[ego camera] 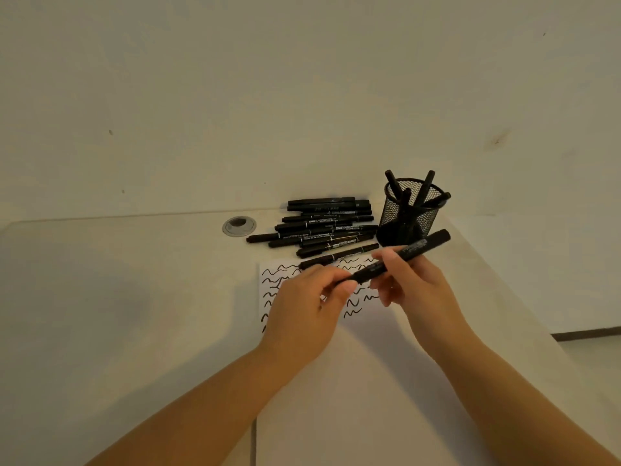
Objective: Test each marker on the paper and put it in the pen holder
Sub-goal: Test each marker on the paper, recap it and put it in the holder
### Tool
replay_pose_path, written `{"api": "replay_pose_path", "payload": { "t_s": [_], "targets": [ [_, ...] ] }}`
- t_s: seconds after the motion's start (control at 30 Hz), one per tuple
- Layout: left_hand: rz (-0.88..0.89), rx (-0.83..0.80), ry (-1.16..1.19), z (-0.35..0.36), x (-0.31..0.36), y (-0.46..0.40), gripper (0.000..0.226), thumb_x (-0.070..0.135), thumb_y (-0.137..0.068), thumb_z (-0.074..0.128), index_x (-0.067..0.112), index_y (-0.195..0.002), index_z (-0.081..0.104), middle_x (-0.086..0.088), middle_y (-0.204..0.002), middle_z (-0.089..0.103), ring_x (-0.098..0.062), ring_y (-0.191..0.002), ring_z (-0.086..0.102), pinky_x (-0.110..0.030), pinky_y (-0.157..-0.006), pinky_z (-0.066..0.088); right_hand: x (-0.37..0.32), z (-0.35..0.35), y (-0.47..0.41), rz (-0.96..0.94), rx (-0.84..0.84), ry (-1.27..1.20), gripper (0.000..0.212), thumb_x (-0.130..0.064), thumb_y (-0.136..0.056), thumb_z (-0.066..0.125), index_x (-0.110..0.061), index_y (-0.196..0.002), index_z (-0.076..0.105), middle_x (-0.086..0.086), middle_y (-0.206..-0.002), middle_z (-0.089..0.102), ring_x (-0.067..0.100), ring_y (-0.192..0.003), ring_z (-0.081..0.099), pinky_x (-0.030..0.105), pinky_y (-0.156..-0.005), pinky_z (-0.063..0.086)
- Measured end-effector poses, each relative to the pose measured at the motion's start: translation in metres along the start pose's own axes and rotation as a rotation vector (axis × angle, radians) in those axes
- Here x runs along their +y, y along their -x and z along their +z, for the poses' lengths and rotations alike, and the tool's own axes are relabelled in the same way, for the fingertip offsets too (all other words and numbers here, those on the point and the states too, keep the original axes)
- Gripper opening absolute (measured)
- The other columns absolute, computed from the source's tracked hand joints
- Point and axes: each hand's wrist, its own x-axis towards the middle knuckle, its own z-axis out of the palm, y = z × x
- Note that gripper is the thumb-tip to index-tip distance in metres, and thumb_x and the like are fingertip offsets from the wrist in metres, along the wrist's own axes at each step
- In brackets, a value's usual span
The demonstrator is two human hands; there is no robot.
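A black marker (411, 250) is held above the white paper (366, 331). My right hand (408, 280) grips its middle, and my left hand (312, 297) pinches its lower left end. The paper carries several black wavy test lines. Behind it lies a pile of black markers (322, 227). To the right of the pile stands a black mesh pen holder (411, 213) with several markers standing inside.
A round grey cable grommet (239, 226) sits in the desk left of the pile. The desk meets a pale wall behind. Its right edge runs diagonally past the holder, with floor beyond at the far right.
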Motion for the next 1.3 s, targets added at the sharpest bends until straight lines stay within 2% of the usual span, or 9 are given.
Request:
{"api": "replay_pose_path", "payload": {
  "t_s": [0.2, 0.4, 0.53, 0.67, 0.8, 0.93, 1.03, 1.2, 1.3],
  "targets": [
    [0.102, -0.035, -0.318, -0.001, 0.007, 0.003, 0.023, 0.047, -0.083, 0.050, 0.031, -0.087, 0.065, 0.018, -0.070, 0.058, 0.002, -0.063, 0.050, -0.010, -0.055, 0.033, 0.014, -0.005, 0.008, 0.070, 0.059, -0.004, 0.024, -0.034, -0.088, 0.053, -0.013, -0.080, 0.061, 0.000, -0.056, 0.064, 0.010, -0.048, 0.053, 0.025, -0.055, 0.047],
    [0.263, -0.007, -0.519, -0.001, 0.015, 0.004, 0.032, 0.042, -0.084, 0.043, 0.023, -0.081, 0.069, 0.010, -0.062, 0.064, -0.009, -0.048, 0.055, -0.018, -0.043, 0.036, 0.015, -0.006, 0.009, 0.123, 0.072, -0.087, 0.026, -0.031, -0.089, 0.052, -0.010, -0.076, 0.059, -0.003, -0.047, 0.055, 0.006, -0.042, 0.044, 0.017, -0.044, 0.039],
    [0.246, -0.055, -0.550, 0.002, 0.022, 0.003, 0.037, 0.039, -0.088, 0.038, 0.019, -0.080, 0.068, 0.007, -0.062, 0.065, -0.015, -0.046, 0.055, -0.024, -0.041, 0.040, 0.015, -0.007, 0.007, 0.177, 0.094, -0.207, 0.024, -0.028, -0.091, 0.052, -0.009, -0.077, 0.058, -0.005, -0.043, 0.049, 0.004, -0.040, 0.040, 0.016, -0.042, 0.036],
    [0.062, -0.161, -0.358, 0.006, 0.022, 0.000, 0.027, 0.037, -0.092, 0.043, 0.021, -0.082, 0.063, 0.010, -0.060, 0.050, -0.014, -0.055, 0.047, -0.028, -0.051, 0.036, 0.015, -0.007, 0.007, 0.160, 0.121, -0.193, 0.025, -0.027, -0.091, 0.052, -0.011, -0.072, 0.056, -0.008, -0.041, 0.046, 0.004, -0.039, 0.038, 0.016, -0.042, 0.034],
    [-0.103, -0.225, -0.095, 0.005, 0.020, 0.000, 0.023, 0.030, -0.089, 0.051, 0.028, -0.068, 0.059, 0.007, -0.054, 0.054, -0.014, -0.050, 0.051, -0.032, -0.053, 0.044, 0.016, -0.007, 0.005, 0.126, 0.097, -0.181, 0.025, -0.025, -0.091, 0.051, -0.011, -0.070, 0.053, -0.007, -0.041, 0.042, 0.005, -0.041, 0.034, 0.023, -0.047, 0.030],
    [-0.221, -0.261, 0.090, 0.004, 0.023, 0.000, 0.028, 0.027, -0.088, 0.052, 0.031, -0.060, 0.058, 0.016, -0.046, 0.053, 0.001, -0.042, 0.047, -0.009, -0.045, 0.038, 0.016, -0.010, 0.004, 0.048, 0.044, -0.212, 0.023, -0.021, -0.092, 0.049, -0.010, -0.071, 0.054, -0.007, -0.042, 0.040, 0.006, -0.042, 0.033, 0.021, -0.046, 0.029],
    [-0.274, -0.332, 0.202, 0.003, 0.026, -0.001, 0.031, 0.026, -0.090, 0.050, 0.026, -0.059, 0.058, 0.013, -0.042, 0.050, 0.001, -0.039, 0.043, -0.007, -0.044, 0.034, 0.015, -0.014, 0.004, 0.004, -0.022, -0.258, 0.021, -0.025, -0.087, 0.051, -0.009, -0.074, 0.055, -0.008, -0.044, 0.040, 0.007, -0.042, 0.034, 0.019, -0.045, 0.031],
    [-0.633, -0.564, 0.778, -0.008, 0.028, -0.006, 0.027, 0.026, -0.086, 0.052, 0.014, -0.062, 0.061, 0.009, -0.047, 0.043, -0.001, -0.038, 0.033, -0.009, -0.035, 0.027, 0.016, -0.017, 0.004, -0.044, -0.123, -0.330, 0.023, -0.026, -0.084, 0.056, -0.006, -0.074, 0.051, -0.005, -0.049, 0.039, 0.009, -0.044, 0.033, 0.020, -0.046, 0.030],
    [-0.808, -0.631, 0.971, -0.010, 0.033, -0.007, 0.023, 0.030, -0.076, 0.055, 0.016, -0.059, 0.063, 0.010, -0.047, 0.043, -0.001, -0.036, 0.032, -0.008, -0.033, 0.026, 0.015, -0.020, 0.002, -0.054, -0.175, -0.368, 0.020, -0.024, -0.083, 0.050, -0.006, -0.074, 0.049, -0.004, -0.050, 0.039, 0.009, -0.044, 0.032, 0.019, -0.045, 0.030]
  ]
}}
